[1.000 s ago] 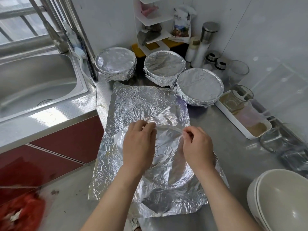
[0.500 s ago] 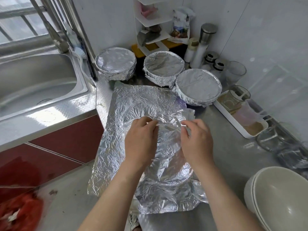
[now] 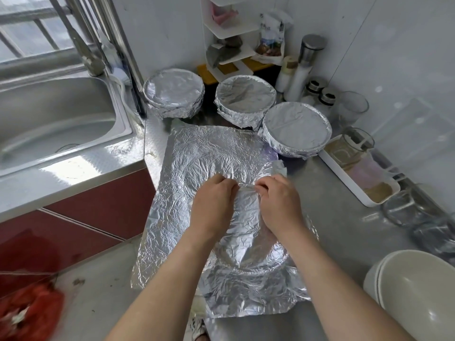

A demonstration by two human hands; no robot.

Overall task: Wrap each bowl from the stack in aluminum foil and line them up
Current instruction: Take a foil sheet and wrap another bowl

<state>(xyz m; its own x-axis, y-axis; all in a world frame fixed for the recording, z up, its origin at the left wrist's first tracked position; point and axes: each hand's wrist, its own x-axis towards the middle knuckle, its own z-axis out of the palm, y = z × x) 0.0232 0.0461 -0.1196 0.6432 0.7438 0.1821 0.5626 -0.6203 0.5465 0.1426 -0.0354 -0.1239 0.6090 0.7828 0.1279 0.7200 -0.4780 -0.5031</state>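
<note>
At the near right edge of the steel counter [image 3: 344, 217] sits a stack of unwrapped cream bowls [image 3: 416, 299], within reach of the right arm, probably so the next one can be taken without stepping away. In the near middle, a large crinkled sheet of aluminum foil [image 3: 197, 168] lies spread flat, and a bowl being wrapped [image 3: 253, 257] sits on it, draped in foil; only its round outline shows through. Both forearms reach forward over it. The left hand [image 3: 211, 205] and the right hand [image 3: 278, 205] meet at the bowl's far rim, fingers curled and pinching a ridge of foil between them, the two pinches nearly touching. This looks like gathering the loose foil tight against the rim so the cover stays put. A loose flap stands up just right of the right hand.

Farther back, three finished foil-covered bowls form a row: the left wrapped bowl [image 3: 173, 93], the middle wrapped bowl [image 3: 246, 100] and the right wrapped bowl [image 3: 296, 129], which touches the sheet's far right corner. At far left is a sink [image 3: 56, 114]; at right, a white tray [image 3: 357, 175].
</note>
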